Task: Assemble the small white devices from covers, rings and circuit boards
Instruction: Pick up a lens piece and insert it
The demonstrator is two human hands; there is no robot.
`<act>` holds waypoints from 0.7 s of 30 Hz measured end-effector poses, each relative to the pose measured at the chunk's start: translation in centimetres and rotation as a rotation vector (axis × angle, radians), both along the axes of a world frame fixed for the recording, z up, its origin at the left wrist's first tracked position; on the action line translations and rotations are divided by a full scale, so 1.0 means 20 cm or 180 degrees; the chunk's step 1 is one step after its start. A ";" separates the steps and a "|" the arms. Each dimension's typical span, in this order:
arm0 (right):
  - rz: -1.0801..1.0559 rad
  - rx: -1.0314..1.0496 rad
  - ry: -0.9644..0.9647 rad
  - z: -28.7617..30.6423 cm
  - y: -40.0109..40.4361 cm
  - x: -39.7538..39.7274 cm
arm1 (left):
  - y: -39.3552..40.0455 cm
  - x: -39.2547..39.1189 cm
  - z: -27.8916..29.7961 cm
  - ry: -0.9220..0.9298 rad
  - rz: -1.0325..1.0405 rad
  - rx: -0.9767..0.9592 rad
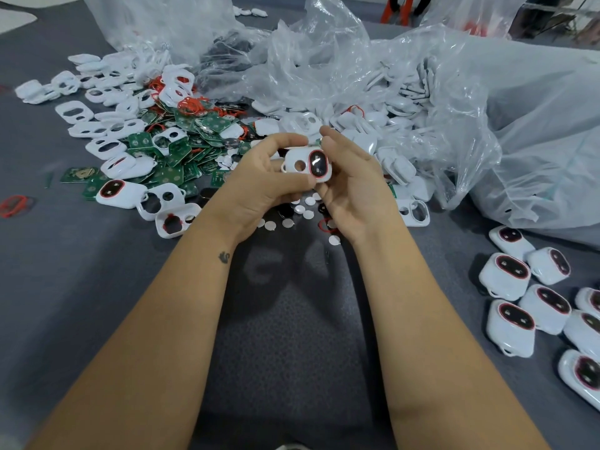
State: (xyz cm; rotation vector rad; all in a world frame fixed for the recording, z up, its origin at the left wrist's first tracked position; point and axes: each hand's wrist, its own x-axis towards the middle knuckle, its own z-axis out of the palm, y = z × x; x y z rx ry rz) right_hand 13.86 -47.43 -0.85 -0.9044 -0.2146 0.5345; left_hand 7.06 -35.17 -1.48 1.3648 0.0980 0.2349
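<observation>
Both hands hold one small white device (300, 164) above the grey table, at the centre of the view. Its face shows a round hole and an oval dark window edged by a red ring (317, 165). My left hand (263, 180) grips its left side, thumb underneath. My right hand (352, 186) pinches its right side, fingers behind it. A heap of green circuit boards (181, 151) lies behind and to the left, mixed with white covers (104, 146) and red rings (191, 103). Small white discs (300, 209) are scattered under the hands.
Several finished white devices (516, 323) lie at the right near the table edge. Crumpled clear plastic bags (357, 60) of white parts fill the back and right. A loose red ring (13, 206) lies at far left. Grey table surface (285, 319) spreads between my forearms.
</observation>
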 end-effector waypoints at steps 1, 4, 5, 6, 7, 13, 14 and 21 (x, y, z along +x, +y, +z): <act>-0.0006 -0.0061 -0.0041 0.00 0.00 0.00 | 0.00 0.00 -0.01 -0.0001 -0.0067 0.0075; -0.0032 -0.0321 -0.0246 -0.01 0.00 0.01 | 0.01 0.00 -0.01 -0.0021 -0.0197 0.0223; -0.0034 -0.0405 -0.0329 -0.02 0.00 0.01 | 0.01 0.00 -0.01 -0.0027 -0.0206 0.0307; -0.0036 -0.0480 -0.0403 -0.02 0.00 0.01 | 0.01 -0.01 -0.01 -0.0034 -0.0200 0.0400; -0.0041 -0.0536 -0.0456 -0.02 -0.01 0.01 | 0.00 -0.01 -0.01 -0.0046 -0.0189 0.0475; -0.0145 -0.0700 -0.0571 0.00 -0.01 0.01 | 0.01 0.00 -0.02 -0.0054 -0.0157 0.0427; -0.0196 -0.0736 -0.0593 0.00 -0.01 0.01 | 0.01 0.00 -0.02 -0.0043 -0.0132 0.0399; -0.0521 -0.0458 -0.0938 0.00 0.01 0.01 | -0.01 0.02 -0.03 0.0006 0.1178 0.0252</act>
